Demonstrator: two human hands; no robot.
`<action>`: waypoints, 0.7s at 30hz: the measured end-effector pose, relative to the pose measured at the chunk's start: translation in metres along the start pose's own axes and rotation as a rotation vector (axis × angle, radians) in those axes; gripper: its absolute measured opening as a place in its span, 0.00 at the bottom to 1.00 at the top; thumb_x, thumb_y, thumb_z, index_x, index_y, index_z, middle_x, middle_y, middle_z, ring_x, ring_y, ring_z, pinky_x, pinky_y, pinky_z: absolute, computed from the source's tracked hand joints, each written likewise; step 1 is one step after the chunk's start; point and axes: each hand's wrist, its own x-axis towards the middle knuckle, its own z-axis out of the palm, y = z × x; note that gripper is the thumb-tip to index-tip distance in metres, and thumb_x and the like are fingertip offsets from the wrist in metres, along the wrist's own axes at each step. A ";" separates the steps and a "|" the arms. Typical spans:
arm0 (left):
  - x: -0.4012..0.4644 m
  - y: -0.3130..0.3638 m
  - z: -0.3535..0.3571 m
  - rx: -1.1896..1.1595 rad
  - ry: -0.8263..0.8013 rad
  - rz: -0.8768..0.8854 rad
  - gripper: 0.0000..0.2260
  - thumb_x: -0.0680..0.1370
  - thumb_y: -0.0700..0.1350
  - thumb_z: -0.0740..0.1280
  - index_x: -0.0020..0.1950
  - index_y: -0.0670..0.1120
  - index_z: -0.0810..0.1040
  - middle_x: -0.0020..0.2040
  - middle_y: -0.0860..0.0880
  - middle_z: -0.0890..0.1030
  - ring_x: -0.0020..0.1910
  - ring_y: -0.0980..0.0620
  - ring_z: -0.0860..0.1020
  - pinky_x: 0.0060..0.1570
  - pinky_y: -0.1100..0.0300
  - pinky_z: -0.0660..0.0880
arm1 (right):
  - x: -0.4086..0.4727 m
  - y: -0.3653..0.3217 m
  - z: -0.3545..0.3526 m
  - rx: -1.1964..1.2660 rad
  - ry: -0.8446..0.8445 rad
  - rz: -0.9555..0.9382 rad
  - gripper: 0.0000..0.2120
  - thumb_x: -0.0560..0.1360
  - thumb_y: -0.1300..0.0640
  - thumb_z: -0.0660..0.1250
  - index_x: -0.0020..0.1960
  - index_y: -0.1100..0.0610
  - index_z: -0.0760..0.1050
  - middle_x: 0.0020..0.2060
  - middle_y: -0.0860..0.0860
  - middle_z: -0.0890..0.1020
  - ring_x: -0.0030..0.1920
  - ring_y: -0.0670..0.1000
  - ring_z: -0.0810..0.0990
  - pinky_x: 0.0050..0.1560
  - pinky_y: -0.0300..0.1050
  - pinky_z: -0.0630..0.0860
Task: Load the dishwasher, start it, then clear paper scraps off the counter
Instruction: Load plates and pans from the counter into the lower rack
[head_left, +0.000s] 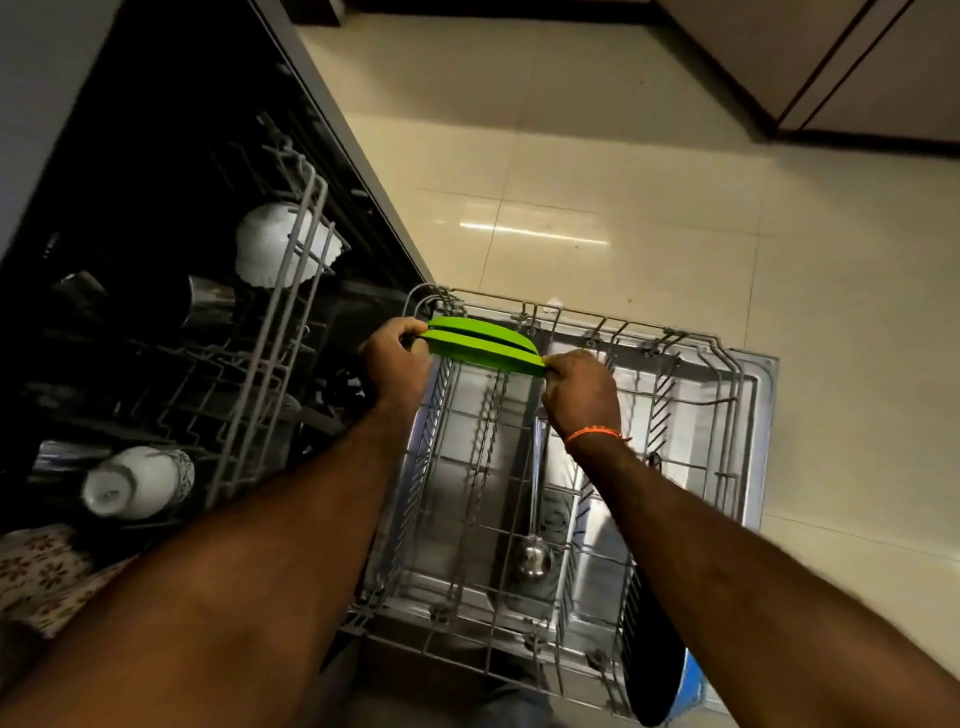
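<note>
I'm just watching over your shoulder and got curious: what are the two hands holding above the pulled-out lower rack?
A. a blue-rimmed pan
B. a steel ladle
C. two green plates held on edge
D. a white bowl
C: the left hand and the right hand each grip one end of the green plates, held on edge over the far end of the lower rack.

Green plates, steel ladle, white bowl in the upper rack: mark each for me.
green plates (480, 343), head view, on the upper rim of the pair held edge-up between both hands.
steel ladle (533, 558), head view, on its round cup, lying in the lower rack.
white bowl (270, 244), head view, on its upturned outer wall.
</note>
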 end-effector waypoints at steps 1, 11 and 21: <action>0.003 -0.003 0.004 0.005 -0.013 0.000 0.12 0.71 0.28 0.66 0.49 0.38 0.85 0.43 0.46 0.84 0.42 0.51 0.81 0.45 0.75 0.74 | 0.002 0.003 0.004 0.000 -0.017 0.002 0.14 0.76 0.62 0.63 0.57 0.55 0.84 0.46 0.57 0.81 0.48 0.60 0.80 0.48 0.47 0.74; 0.003 -0.025 0.005 0.176 -0.101 -0.125 0.16 0.75 0.31 0.67 0.61 0.42 0.83 0.58 0.43 0.83 0.53 0.48 0.82 0.52 0.71 0.72 | 0.001 -0.003 0.017 -0.007 -0.124 -0.013 0.16 0.77 0.64 0.63 0.62 0.57 0.81 0.54 0.59 0.82 0.54 0.62 0.81 0.57 0.50 0.77; -0.075 0.029 -0.033 0.262 -0.178 -0.053 0.21 0.76 0.42 0.72 0.68 0.45 0.75 0.60 0.46 0.80 0.57 0.47 0.78 0.55 0.57 0.74 | -0.061 -0.015 -0.066 -0.064 -0.189 -0.022 0.13 0.79 0.57 0.65 0.62 0.54 0.78 0.55 0.56 0.81 0.55 0.59 0.80 0.52 0.50 0.76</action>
